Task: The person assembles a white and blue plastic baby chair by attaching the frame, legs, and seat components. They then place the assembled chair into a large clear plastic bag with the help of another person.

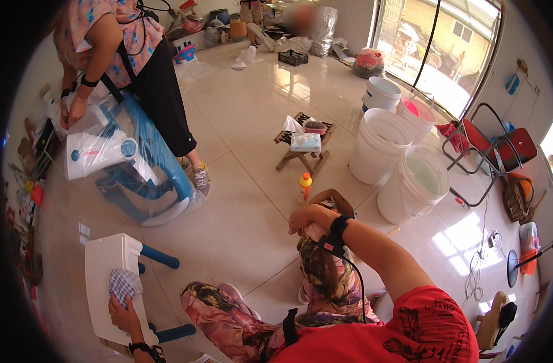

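Note:
My left hand (124,316) grips a blue-and-white checked cloth (125,283) and presses it against the white top of a small plastic stool (101,302). The stool's thick blue legs (161,256) show on its right side. My right hand (299,221) rests over my right knee, its fingers bent down and partly hidden. Close beyond it is a brown curved piece (329,197) that I cannot identify. A yellow bottle with an orange cap (304,187) stands on the floor just past that hand.
A wooden folding stool (303,153) holds a blue-white packet (305,142). White buckets (412,184) stand to the right, near a red chair (491,144). At the left, another person (137,66) bends over a plastic-wrapped blue-and-white frame (149,175). Cables (473,278) trail across the tiles.

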Tool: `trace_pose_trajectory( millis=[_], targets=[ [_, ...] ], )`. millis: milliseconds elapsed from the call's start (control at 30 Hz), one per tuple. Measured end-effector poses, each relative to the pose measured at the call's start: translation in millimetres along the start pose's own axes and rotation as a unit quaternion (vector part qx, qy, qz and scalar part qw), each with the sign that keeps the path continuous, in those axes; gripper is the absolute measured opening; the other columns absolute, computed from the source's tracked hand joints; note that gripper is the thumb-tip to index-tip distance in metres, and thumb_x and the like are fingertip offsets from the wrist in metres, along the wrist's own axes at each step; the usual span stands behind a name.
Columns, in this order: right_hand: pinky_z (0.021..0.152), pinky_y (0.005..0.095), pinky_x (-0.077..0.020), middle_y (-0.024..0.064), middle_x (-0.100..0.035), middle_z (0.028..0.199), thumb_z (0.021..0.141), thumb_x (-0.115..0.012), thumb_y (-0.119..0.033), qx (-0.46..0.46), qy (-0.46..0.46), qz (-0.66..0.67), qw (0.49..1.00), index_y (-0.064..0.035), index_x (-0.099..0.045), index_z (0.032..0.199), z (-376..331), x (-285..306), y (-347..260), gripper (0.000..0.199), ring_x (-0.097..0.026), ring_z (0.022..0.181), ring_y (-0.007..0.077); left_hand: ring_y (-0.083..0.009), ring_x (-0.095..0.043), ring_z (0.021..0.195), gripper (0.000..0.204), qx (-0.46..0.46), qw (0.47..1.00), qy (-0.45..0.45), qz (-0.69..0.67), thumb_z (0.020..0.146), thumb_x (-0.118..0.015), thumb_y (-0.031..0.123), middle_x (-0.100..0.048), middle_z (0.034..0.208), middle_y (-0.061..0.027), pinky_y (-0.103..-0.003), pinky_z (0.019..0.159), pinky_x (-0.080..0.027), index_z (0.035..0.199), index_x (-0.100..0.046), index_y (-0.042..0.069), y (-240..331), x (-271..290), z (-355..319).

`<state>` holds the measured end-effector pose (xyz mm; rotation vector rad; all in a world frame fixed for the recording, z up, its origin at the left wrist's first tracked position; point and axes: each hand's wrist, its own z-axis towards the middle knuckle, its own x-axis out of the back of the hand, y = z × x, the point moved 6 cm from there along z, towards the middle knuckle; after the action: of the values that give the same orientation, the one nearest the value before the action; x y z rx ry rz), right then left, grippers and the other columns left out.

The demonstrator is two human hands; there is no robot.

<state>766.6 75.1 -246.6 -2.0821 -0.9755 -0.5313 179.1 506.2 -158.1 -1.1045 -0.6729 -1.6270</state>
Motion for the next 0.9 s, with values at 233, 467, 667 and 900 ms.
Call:
trace_pose_trajectory(
  millis=[233, 467, 667, 900],
  targets=[
    [0.087, 0.0451, -0.0544, 0.0173, -0.075, 0.101, 0.104, -0.053, -0.042, 0.040, 0.011, 0.009, 0.999, 0.0009, -0.075, 0.104, 0, -3, 6, 0.048, -0.069, 0.097, 0.0379, -0.0332, -0.052, 0.131, 0.064, 0.007, 1.000, -0.002, -0.004, 0.100, -0.055, 0.057, -0.054, 0.146, -0.0121, -0.055, 0.101, -0.046, 0.148, -0.049, 0.013, 4, 1, 0],
    [0.086, 0.0450, -0.0547, 0.0159, -0.076, 0.099, 0.104, -0.054, -0.042, -0.001, -0.003, 0.018, 1.000, 0.0032, -0.075, 0.103, 0, -1, 3, 0.049, -0.070, 0.095, 0.0364, -0.0334, -0.052, 0.131, 0.064, 0.005, 1.000, -0.003, 0.002, 0.101, -0.056, 0.057, -0.054, 0.146, -0.0117, -0.054, 0.101, -0.046, 0.147, -0.051, 0.013, 8, 6, -1],
    [0.085, 0.0437, -0.0549, 0.0163, -0.076, 0.098, 0.103, -0.054, -0.041, 0.019, 0.049, 0.044, 0.998, 0.0037, -0.074, 0.100, -21, 6, -10, 0.049, -0.070, 0.094, 0.0359, -0.0334, -0.053, 0.130, 0.064, 0.006, 1.000, -0.003, 0.000, 0.101, -0.056, 0.056, -0.055, 0.145, -0.0122, -0.053, 0.101, -0.046, 0.146, -0.052, 0.011, 7, 8, -3],
    [0.082, 0.0418, -0.0549, 0.0166, -0.075, 0.096, 0.103, -0.056, -0.039, 0.025, 0.025, 0.042, 0.998, 0.0037, -0.073, 0.096, -12, 2, -1, 0.046, -0.070, 0.090, 0.0351, -0.0336, -0.053, 0.129, 0.065, 0.000, 1.000, 0.010, -0.002, 0.101, -0.056, 0.057, -0.055, 0.145, -0.0123, -0.053, 0.101, -0.046, 0.146, -0.052, 0.011, 12, 8, -3]
  ],
)
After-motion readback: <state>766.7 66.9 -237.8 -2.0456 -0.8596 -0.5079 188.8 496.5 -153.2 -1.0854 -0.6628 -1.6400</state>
